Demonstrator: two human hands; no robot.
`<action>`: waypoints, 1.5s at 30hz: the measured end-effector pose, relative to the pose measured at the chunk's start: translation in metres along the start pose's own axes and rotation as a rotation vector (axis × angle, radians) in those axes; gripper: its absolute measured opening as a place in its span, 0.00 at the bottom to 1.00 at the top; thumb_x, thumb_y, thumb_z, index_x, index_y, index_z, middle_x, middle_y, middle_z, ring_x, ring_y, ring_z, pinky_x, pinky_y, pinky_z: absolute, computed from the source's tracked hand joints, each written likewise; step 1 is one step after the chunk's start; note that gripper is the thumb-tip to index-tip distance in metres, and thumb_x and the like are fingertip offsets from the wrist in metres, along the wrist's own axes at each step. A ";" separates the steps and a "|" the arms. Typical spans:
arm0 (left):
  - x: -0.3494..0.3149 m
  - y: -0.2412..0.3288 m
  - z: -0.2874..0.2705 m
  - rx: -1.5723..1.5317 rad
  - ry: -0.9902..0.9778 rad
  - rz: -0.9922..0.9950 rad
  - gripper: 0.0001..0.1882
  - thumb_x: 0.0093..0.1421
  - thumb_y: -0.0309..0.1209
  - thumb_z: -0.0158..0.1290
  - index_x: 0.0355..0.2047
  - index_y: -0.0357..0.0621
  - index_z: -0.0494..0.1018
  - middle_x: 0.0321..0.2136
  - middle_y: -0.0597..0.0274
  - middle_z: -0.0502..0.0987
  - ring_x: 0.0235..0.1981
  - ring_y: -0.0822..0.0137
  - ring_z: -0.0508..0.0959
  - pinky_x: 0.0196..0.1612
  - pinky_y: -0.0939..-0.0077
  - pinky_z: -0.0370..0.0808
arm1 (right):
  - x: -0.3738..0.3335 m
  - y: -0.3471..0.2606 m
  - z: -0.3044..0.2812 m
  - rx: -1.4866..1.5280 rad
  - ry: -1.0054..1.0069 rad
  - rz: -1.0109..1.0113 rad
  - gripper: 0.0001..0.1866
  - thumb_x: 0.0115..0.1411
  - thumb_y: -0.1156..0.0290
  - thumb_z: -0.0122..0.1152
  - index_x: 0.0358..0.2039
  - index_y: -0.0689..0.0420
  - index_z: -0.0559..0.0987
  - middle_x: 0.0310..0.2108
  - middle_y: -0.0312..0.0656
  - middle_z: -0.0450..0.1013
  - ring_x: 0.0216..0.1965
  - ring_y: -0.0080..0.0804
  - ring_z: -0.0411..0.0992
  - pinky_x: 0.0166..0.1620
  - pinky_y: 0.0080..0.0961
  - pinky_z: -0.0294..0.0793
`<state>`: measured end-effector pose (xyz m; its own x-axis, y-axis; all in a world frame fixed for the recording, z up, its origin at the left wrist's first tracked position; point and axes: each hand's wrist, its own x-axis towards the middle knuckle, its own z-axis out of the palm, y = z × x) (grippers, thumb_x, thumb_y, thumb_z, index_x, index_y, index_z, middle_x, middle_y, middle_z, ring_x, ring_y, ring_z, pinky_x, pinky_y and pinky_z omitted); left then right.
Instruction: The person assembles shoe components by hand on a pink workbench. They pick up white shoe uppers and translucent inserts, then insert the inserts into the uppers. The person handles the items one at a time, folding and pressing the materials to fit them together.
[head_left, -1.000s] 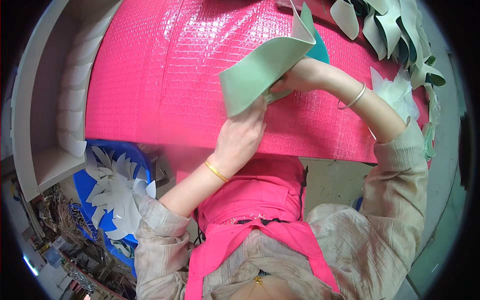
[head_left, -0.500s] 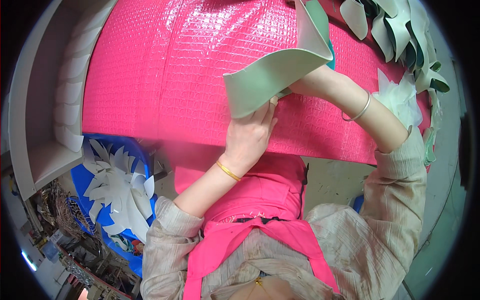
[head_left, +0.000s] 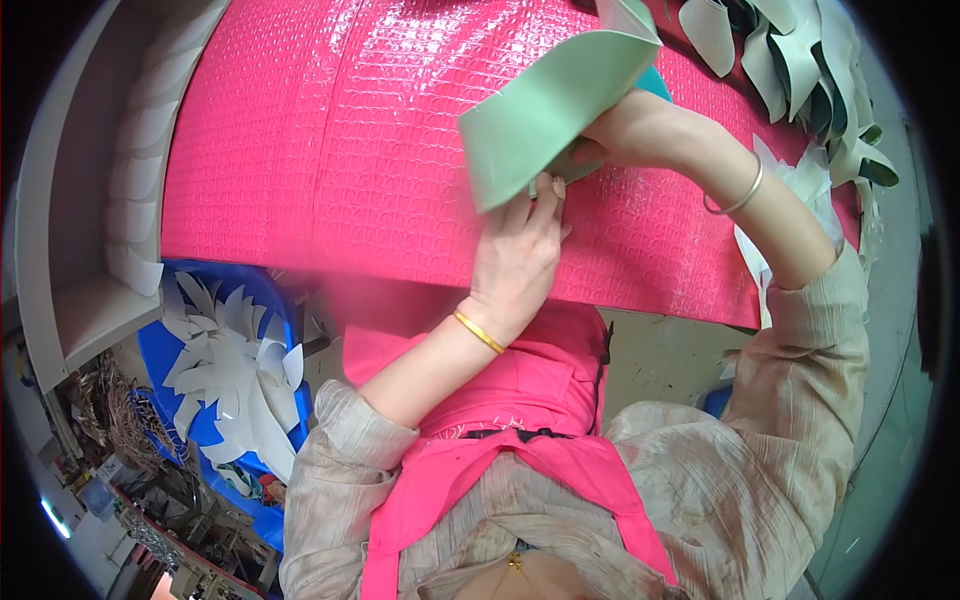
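A pale green, flexible curved sheet piece [head_left: 555, 105] is held up above the pink-covered table [head_left: 270, 190], its left end bent downward. My left hand [head_left: 520, 240] is closed at the piece's lower edge, with the fingertips pinching near it. From the right, my right hand [head_left: 640, 130] grips the piece's underside; its fingers are partly hidden behind the sheet. Part of a teal thing [head_left: 653, 82] shows just beyond my right hand. What lies between the two hands' fingertips is too small to make out.
Similar pale green pieces [head_left: 795, 60] hang in a heap at the far right. Thin white sheets [head_left: 800, 185] lie by my right forearm. To the left, a grey shelf [head_left: 85, 150] holds a row of white pieces, and a blue bin [head_left: 165, 350] contains many white cut pieces.
The green piece has tilted, and its upper folded part has moved up toward the far edge. My left hand has shifted right and slightly farther away; my right wrist has moved a little right.
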<state>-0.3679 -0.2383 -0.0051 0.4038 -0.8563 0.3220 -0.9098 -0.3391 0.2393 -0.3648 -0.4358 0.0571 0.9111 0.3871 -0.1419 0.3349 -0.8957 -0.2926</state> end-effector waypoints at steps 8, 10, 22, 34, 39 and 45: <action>0.012 0.018 0.009 0.127 -0.033 0.037 0.24 0.49 0.34 0.53 0.46 0.36 0.65 0.43 0.57 0.64 0.41 0.60 0.66 0.43 0.68 0.67 | -0.003 0.010 0.005 -0.084 -0.025 0.049 0.13 0.44 0.75 0.61 0.32 0.63 0.73 0.27 0.51 0.73 0.31 0.44 0.73 0.34 0.33 0.73; 0.011 0.012 0.010 0.038 -0.012 0.013 0.24 0.50 0.34 0.52 0.46 0.35 0.65 0.42 0.56 0.64 0.40 0.60 0.66 0.44 0.67 0.67 | -0.005 0.015 0.007 -0.060 -0.053 0.090 0.12 0.44 0.74 0.61 0.31 0.63 0.73 0.27 0.51 0.73 0.31 0.44 0.73 0.33 0.33 0.73; 0.027 0.023 0.020 0.013 -0.034 0.038 0.23 0.51 0.34 0.50 0.44 0.29 0.66 0.44 0.52 0.65 0.42 0.58 0.65 0.47 0.66 0.64 | -0.003 0.009 0.021 -0.179 -0.012 0.338 0.07 0.44 0.75 0.57 0.26 0.61 0.74 0.23 0.48 0.73 0.26 0.40 0.73 0.31 0.32 0.73; 0.041 0.037 0.024 0.139 -0.122 -0.008 0.28 0.51 0.42 0.51 0.46 0.33 0.65 0.43 0.51 0.63 0.45 0.54 0.63 0.52 0.55 0.61 | -0.001 0.001 0.013 -0.620 -0.206 0.191 0.16 0.48 0.69 0.51 0.40 0.57 0.73 0.37 0.45 0.72 0.39 0.35 0.71 0.43 0.29 0.70; 0.037 0.037 0.033 0.086 -0.029 -0.039 0.33 0.51 0.45 0.51 0.52 0.34 0.61 0.49 0.51 0.62 0.48 0.52 0.62 0.53 0.49 0.58 | -0.013 0.022 0.020 -1.122 -0.170 -0.103 0.17 0.50 0.66 0.50 0.41 0.55 0.72 0.38 0.44 0.71 0.42 0.37 0.69 0.45 0.30 0.68; 0.048 0.049 0.032 0.115 -0.135 -0.099 0.36 0.51 0.49 0.50 0.54 0.36 0.58 0.51 0.50 0.61 0.51 0.51 0.59 0.53 0.41 0.54 | -0.025 0.009 0.019 -0.886 0.114 0.053 0.17 0.48 0.70 0.50 0.41 0.57 0.72 0.36 0.44 0.71 0.38 0.34 0.71 0.43 0.26 0.70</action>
<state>-0.3956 -0.3086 -0.0073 0.4825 -0.8583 0.1749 -0.8743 -0.4598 0.1553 -0.3893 -0.4496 0.0398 0.9332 0.3585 -0.0254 0.3111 -0.7705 0.5564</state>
